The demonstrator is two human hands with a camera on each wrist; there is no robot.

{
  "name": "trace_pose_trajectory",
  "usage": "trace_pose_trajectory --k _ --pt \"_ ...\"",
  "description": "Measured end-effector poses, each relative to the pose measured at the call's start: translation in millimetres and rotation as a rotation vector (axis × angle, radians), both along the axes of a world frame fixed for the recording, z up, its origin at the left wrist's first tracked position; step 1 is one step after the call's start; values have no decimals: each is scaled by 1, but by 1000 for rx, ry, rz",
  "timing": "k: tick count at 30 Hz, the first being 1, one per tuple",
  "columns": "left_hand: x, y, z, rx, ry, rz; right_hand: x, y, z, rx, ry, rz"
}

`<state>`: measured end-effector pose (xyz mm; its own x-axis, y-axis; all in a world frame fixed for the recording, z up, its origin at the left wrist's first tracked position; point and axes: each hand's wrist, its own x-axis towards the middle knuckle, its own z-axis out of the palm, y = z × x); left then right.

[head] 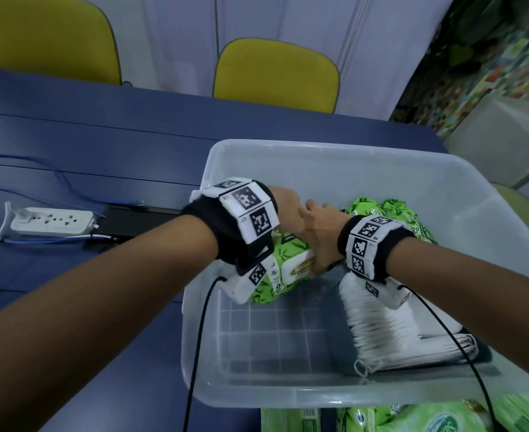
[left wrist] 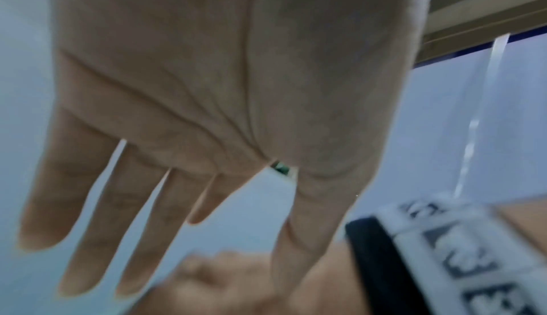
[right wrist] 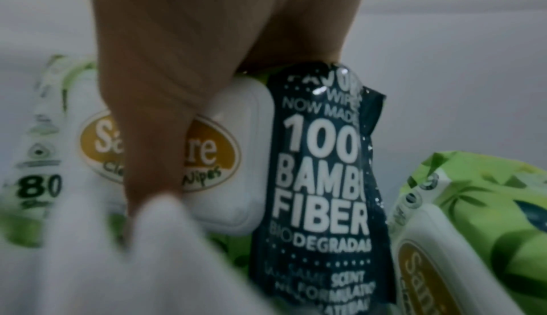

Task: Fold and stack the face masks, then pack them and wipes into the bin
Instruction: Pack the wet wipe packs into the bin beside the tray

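A clear plastic bin (head: pixel 319 148) stands on the blue table. My right hand (head: pixel 319 238) grips a green wipes pack (head: pixel 288 266) that stands on edge inside the bin at its left side. The right wrist view shows my right hand (right wrist: pixel 165 133) with its thumb across the white lid of that wipes pack (right wrist: pixel 319 179). My left hand (head: pixel 288 204) hovers just above the right hand. In the left wrist view the left hand (left wrist: pixel 148 203) has straight, spread fingers and holds nothing. A stack of folded white face masks (head: pixel 391 332) lies in the bin's near right part.
More green wipes packs (head: pixel 388 210) sit at the bin's far right, one also beside the held pack (right wrist: pixel 473 226). Further packs (head: pixel 412 416) lie outside by the near rim. A white power strip (head: pixel 51 221) with cables lies at the left. Yellow chairs (head: pixel 275 76) stand behind the table.
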<state>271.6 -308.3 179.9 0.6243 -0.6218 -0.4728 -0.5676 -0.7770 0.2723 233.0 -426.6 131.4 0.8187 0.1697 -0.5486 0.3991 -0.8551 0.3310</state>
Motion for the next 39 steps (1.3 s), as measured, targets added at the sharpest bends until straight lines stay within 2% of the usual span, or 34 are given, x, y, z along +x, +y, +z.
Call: trace_pose_trajectory --k 4,8,14,17,22,24,26,28,32,35,39 --pt "-3 35 47 -119 -122 -51 7 0 -9 41 7 -20" --pt "-7 81 68 -346 -135 89 17 -2 -13 133 -3 -71" --pt "-16 119 48 -401 -26 289 34 3 -7 152 41 -104" --pt "-19 135 43 -416 9 330 41 6 -7 153 11 -142" --pt "-39 155 39 -305 -18 263 44 8 -10 115 -39 -168" --pt "-49 159 32 -237 -86 149 42 7 -6 197 -44 -212" --pt "-57 161 24 -192 -74 104 41 2 6 303 -37 -307" --pt "-64 163 13 -181 -49 113 38 -5 23 262 -25 -349" --pt "-70 166 -4 -322 -24 129 32 -20 27 28 124 -396" --pt "-72 168 -8 -453 13 141 28 -19 10 7 188 -353" --pt "-71 172 -13 -537 56 124 30 -18 2 30 114 -258"
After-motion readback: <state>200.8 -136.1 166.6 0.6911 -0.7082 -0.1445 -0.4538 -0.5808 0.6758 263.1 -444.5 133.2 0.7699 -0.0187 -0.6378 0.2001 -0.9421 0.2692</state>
